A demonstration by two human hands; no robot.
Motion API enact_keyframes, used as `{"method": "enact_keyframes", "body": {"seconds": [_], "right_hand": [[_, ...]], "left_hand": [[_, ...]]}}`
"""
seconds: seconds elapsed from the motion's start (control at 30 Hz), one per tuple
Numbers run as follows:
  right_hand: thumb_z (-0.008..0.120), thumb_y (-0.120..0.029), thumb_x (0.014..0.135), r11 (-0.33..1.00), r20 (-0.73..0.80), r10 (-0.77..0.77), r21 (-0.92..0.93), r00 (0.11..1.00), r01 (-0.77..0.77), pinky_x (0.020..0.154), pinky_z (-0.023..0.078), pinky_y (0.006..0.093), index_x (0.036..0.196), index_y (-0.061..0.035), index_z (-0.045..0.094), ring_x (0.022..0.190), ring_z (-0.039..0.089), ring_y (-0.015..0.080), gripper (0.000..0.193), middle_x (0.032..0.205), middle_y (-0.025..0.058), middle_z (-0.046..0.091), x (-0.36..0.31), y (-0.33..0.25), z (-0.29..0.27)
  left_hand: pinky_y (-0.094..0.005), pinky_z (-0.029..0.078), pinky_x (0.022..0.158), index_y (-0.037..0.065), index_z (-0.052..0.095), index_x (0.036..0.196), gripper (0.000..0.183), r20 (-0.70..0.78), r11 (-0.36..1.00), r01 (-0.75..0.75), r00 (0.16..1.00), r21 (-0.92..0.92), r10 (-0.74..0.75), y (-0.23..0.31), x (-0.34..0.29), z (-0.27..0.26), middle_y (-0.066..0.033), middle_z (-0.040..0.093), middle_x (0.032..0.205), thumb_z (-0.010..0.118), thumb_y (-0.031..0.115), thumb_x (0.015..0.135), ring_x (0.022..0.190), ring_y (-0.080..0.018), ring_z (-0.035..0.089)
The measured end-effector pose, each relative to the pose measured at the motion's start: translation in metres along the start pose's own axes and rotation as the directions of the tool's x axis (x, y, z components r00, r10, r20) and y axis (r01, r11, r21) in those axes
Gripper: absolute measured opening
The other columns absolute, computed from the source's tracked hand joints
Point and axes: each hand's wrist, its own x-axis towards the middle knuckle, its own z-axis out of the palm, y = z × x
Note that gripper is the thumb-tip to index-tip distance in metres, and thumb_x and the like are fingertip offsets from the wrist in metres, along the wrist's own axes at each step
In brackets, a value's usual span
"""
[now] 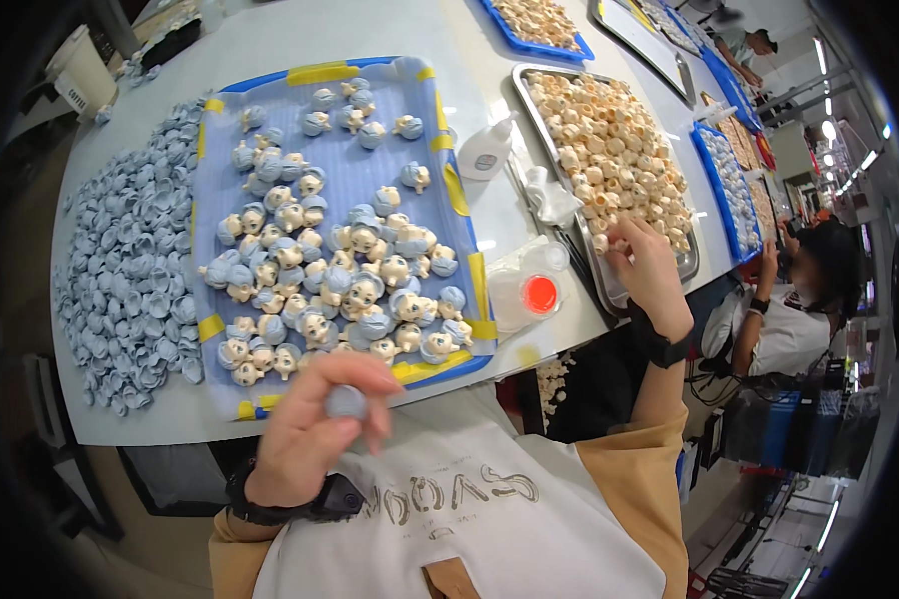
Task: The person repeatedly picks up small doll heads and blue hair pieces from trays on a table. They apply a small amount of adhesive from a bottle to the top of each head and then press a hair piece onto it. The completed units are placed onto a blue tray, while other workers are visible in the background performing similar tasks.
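Observation:
My left hand (315, 424) is curled near the table's front edge, its thumb and fingers closed on a small round blue-grey doll hair piece (346, 401). At the near end of a metal tray (691, 266) my right hand (649, 265) bends its fingers in a pinch. A cream doll head piece (599, 243) shows at those fingertips. Many hollow cream head pieces (609, 150) fill that tray. Just beyond my left hand, a blue cloth-lined tray (260, 230) with yellow tape holds assembled blue-haired doll heads (360, 240), faces pointing various ways.
Loose blue hair pieces (135, 260) are heaped at the left. Between the trays stand a white squeeze bottle (485, 150), crumpled tissue (551, 197) and a container with a red-orange centre (539, 294). A cup (82, 75) stands far left. A co-worker (794, 309) sits at the right.

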Motion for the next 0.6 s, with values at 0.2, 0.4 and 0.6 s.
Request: {"method": "enact_keyframes", "body": {"seconds": [0.2, 0.4, 0.6], "right_hand": [[0.060, 0.003, 0.069, 0.930, -0.326, 0.070, 0.364, 0.943, 0.057, 0.058, 0.045, 0.0276, 0.089, -0.0006, 0.059, 0.064, 0.054, 0.0189, 0.021, 0.079, 0.0094, 0.058, -0.062, -0.093, -0.039], [0.066, -0.004, 0.071, 0.419, -0.425, -0.574, 0.581, 0.700, 0.697, 0.065, 0.048, 0.0296, 0.096, -0.0004, 0.065, 0.083, 0.061, 0.0224, 0.026, 0.100, 0.0143, 0.063, -0.072, -0.186, 0.010], [0.070, -0.004, 0.067, 0.583, -0.472, -0.463, 0.475, 0.750, 0.659, 0.069, 0.047, 0.0307, 0.097, -0.0006, 0.064, 0.081, 0.059, 0.0231, 0.031, 0.095, 0.0111, 0.061, -0.082, -0.198, 0.018]], "left_hand": [[-0.0230, 0.042, 0.059, -0.004, 0.049, 0.115, 0.029, 0.334, 0.926, 0.132, 0.907, 0.354, -0.257, -0.004, 0.000, -0.002, -0.0140, 0.059, 0.090, 0.046, 0.012, 0.091, 0.068, -0.0119, 0.053], [-0.0260, 0.040, 0.065, -0.003, 0.054, 0.107, 0.035, 0.268, 0.983, 0.060, 0.958, 0.174, -0.106, -0.009, -0.003, 0.013, -0.0045, 0.055, 0.083, 0.041, 0.028, 0.096, 0.073, -0.0135, 0.049], [-0.0241, 0.040, 0.067, -0.003, 0.054, 0.107, 0.039, 0.198, 0.974, 0.074, 0.973, 0.212, -0.117, -0.011, -0.007, 0.007, -0.0042, 0.052, 0.083, 0.040, 0.031, 0.096, 0.073, -0.0126, 0.049]]}}
